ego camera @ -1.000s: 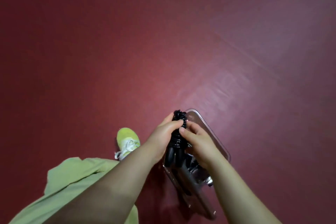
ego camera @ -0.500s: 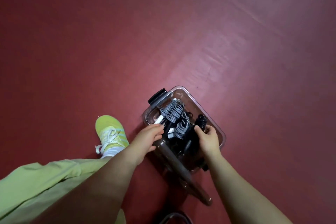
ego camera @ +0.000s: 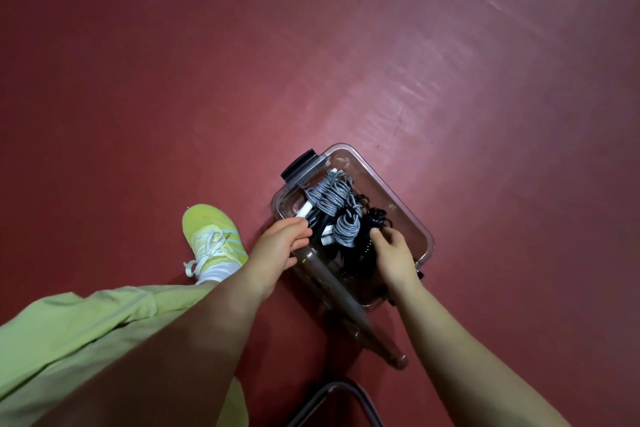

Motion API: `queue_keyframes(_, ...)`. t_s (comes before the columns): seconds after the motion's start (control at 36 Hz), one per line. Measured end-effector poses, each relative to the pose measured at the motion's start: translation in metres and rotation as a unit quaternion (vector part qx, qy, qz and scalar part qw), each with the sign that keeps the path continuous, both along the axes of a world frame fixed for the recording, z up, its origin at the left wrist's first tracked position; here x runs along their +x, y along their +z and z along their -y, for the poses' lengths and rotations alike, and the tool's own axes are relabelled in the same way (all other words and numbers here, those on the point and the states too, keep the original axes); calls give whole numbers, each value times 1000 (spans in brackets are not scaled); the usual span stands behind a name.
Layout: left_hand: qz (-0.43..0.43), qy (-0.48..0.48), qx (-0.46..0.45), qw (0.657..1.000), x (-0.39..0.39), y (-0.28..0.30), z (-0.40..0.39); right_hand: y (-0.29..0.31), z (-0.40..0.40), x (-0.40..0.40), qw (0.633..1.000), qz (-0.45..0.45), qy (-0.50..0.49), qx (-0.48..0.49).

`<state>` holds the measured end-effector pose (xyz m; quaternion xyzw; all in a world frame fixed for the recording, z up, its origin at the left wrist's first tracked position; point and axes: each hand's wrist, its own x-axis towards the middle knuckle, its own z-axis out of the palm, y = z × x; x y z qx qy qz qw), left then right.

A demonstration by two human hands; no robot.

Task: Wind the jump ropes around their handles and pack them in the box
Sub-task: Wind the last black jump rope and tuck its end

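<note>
Step in hand: packing; I judge I am seating a wound black rope among the bundles already in the box.
Box [ego camera: 412,215]: clear plastic, lid off, standing on the red floor [ego camera: 173,62] in front of me; a black latch [ego camera: 300,163] at its far corner.
Black jump rope [ego camera: 372,218]: wound on its handles, lying inside the box toward the right side, partly under my right fingers.
Grey jump ropes [ego camera: 329,198]: two or more wound bundles with white handle ends, inside the box toward the left and far side, touching the black one.
Right hand [ego camera: 394,256]: inside the box, fingers curled onto the black rope; I hold it lightly, by the look of it.
Left hand [ego camera: 277,246]: at the near-left rim of the box, fingers fairly straight and holding nothing; whether it touches the rim I cannot tell.
Lid [ego camera: 367,326]: clear, seems to lean against the near side of the box; partly hidden by my arms.
Shoe [ego camera: 214,239]: yellow-green, on the floor just left of the box.
Next move, as I judge it: let the black bundle go without loosening its coils, draw my right hand out, then see whether any rope is left to wind; none shows outside the box.
</note>
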<state>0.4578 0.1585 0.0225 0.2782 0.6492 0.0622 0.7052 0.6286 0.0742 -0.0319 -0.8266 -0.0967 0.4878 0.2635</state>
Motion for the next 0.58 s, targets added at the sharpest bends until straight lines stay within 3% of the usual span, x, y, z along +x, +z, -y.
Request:
queue_keyframes(0.14, 5, 3, 2, 1000, -2, 0, 1, 38, 25, -37, 984, -120, 115, 58)
queue_keyframes(0.22, 12, 0, 4, 1000, -5, 1, 2, 31, 36, -50, 965, -44, 259, 19)
queue_keyframes(0.31, 18, 3, 5, 1000, -9, 0, 1, 24, 37, -52, 946, 5, 322, 18)
queue_keyframes(0.39, 8, -4, 22, 1000, -12, 0, -2, 21, 34, -48, 942, 18, 335, 22)
queue_keyframes(0.5, -3, 1, 77, 997, -17, 5, -8, 28, 21, -34, 947, -60, 312, 34)
queue_keyframes(0.58, -6, -58, 120, 991, -17, 9, -18, 43, 1, -18, 948, -103, 291, 78)
